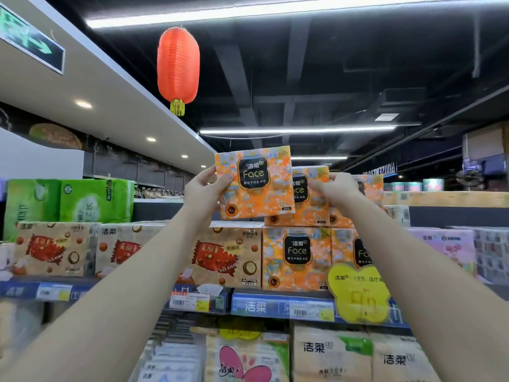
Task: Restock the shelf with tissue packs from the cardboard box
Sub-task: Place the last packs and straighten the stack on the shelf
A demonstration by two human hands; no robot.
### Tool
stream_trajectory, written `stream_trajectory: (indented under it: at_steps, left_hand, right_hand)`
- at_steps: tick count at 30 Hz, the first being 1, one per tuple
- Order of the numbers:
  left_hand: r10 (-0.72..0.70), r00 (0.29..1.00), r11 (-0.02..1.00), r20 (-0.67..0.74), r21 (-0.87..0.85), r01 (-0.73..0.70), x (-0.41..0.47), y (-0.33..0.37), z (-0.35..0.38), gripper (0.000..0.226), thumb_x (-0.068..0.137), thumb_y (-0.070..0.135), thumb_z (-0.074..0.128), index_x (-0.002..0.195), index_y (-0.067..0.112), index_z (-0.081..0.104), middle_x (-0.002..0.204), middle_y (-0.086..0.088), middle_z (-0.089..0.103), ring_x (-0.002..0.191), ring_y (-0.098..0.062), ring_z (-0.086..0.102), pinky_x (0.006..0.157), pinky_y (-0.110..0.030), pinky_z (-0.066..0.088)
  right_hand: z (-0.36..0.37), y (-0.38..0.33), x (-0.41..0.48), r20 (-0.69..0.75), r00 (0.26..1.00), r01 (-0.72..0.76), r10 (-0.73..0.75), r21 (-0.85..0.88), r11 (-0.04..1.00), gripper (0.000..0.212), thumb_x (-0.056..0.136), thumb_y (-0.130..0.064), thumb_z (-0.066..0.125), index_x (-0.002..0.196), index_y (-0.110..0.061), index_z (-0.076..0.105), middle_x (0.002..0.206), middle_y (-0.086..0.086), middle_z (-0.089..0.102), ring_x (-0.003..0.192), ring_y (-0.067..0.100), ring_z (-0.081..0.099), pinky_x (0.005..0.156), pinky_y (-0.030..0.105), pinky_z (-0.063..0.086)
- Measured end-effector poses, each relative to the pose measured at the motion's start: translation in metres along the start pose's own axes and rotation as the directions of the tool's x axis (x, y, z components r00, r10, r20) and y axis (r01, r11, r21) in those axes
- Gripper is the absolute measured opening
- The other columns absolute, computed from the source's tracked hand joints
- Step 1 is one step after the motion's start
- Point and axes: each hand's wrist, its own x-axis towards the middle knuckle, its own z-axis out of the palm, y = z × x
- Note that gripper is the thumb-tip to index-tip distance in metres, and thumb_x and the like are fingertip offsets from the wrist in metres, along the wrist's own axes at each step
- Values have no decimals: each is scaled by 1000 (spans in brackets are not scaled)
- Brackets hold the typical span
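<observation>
While my left hand (205,190) and right hand (336,188) grip a Face tissue pack (254,183), stacked packs (314,208) beyond them suggest restocking partway.

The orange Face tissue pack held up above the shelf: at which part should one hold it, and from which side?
Probably the side edges of the orange Face tissue pack, approached from left and right. It is a broad flat block facing the person, slightly tilted; the left hand pinches its left edge, thumb in front. That keeps its bottom free for setting down.
</observation>
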Motion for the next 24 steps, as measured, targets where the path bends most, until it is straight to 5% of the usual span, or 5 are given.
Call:
stream_trajectory:
  at_steps: [7, 11, 14, 19, 24]
  left_hand:
    - [-23, 1000, 1000, 6, 1, 23, 1, -11, 16, 60, 90, 20, 83, 145, 20, 59, 109, -10, 81, 97, -29, 80, 87, -56, 63]
    - [-18, 1000, 1000, 21, -1, 18, 0, -11, 31, 59, 91, 19, 81, 146, 20, 59, 99, -3, 82, 96, -26, 80, 82, -52, 65]
    - [-22, 999, 1000, 32, 0, 22, -1, -12, 44, 60, 92, 19, 80, 147, 19, 57, 99, -3, 82, 95, -25, 80, 80, -50, 65]
    - [-2, 997, 1000, 74, 1, 2, -8, -15, 72, 55, 92, 20, 80, 144, 15, 61, 94, 0, 82, 92, -24, 80, 63, -37, 64]
    - [-27, 998, 999, 55, -23, 28, -18, -16, 113, 54, 90, 22, 83, 139, 21, 60, 102, -7, 82, 91, -24, 81, 64, -37, 64]
  right_hand:
    - [1, 17, 6, -1, 1000, -28, 28, -130, 991, 38, 89, -52, 71, 102, -16, 71, 92, 5, 78, 84, 23, 77, 85, 46, 63]
    - [-2, 27, 8, 7, 1000, -23, 24, -167, 986, 59, 91, -48, 70, 139, -15, 59, 120, 6, 73, 91, 23, 74, 87, 43, 61]
    - [-8, 37, 5, -1, 1000, -22, 22, -28, 999, 68, 91, -41, 73, 149, -14, 49, 131, 8, 68, 102, 24, 71, 92, 45, 60]
    - [-31, 31, -11, -120, 988, 114, -99, 128, 985, 39, 97, -43, 60, 125, -16, 66, 116, 2, 70, 106, 22, 67, 91, 44, 59]
    - [-63, 17, -37, 48, 975, 201, -219, 253, 947, 40, 92, -48, 69, 124, -24, 67, 107, -4, 77, 93, 13, 76, 77, 30, 60]
